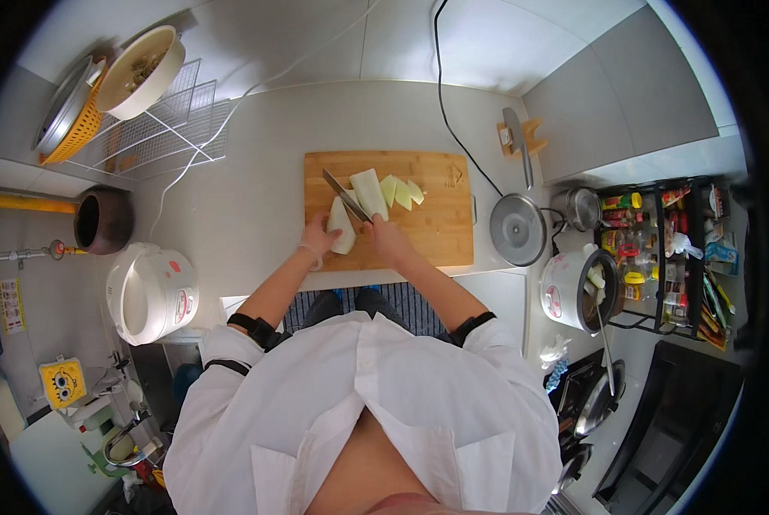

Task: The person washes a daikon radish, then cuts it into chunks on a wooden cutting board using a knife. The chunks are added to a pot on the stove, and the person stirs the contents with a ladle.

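My right hand (pixel 391 242) grips the handle of a kitchen knife (pixel 347 195), whose blade points away and to the left across a wooden cutting board (pixel 436 238). The fingers of my left hand (pixel 320 235) rest on the near-left side of a peeled pale vegetable piece (pixel 342 228), perhaps gourd or radish. Just right of the blade lies a second, thick pale piece (pixel 369 192). Several thin pale-green slices (pixel 402 193) are spread to its right. Whether the blade's edge touches either large piece, I cannot tell.
A round metal lid (pixel 517 230) lies right of the board, near a black cord (pixel 445 116). Behind it a cleaver (pixel 518 145) leans on a wooden stand. A white rice cooker (pixel 152 293) stands left; an open cooker (pixel 577 290) with food and a ladle stands right.
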Available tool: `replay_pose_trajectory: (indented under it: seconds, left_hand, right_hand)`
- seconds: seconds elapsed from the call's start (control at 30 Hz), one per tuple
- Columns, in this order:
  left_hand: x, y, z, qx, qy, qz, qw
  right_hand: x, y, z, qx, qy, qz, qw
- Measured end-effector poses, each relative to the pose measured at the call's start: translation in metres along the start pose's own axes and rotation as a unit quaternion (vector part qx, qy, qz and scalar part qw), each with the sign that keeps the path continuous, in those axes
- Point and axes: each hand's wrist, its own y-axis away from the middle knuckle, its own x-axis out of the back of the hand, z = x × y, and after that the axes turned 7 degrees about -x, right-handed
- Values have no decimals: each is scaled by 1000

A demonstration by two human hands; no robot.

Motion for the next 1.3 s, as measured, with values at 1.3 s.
replay_pose_trajectory:
  seconds: [1.3]
  left_hand:
    - [-8, 6, -16, 145, 148, 189, 960]
  right_hand:
    - [18, 27, -32, 31, 43, -44, 998]
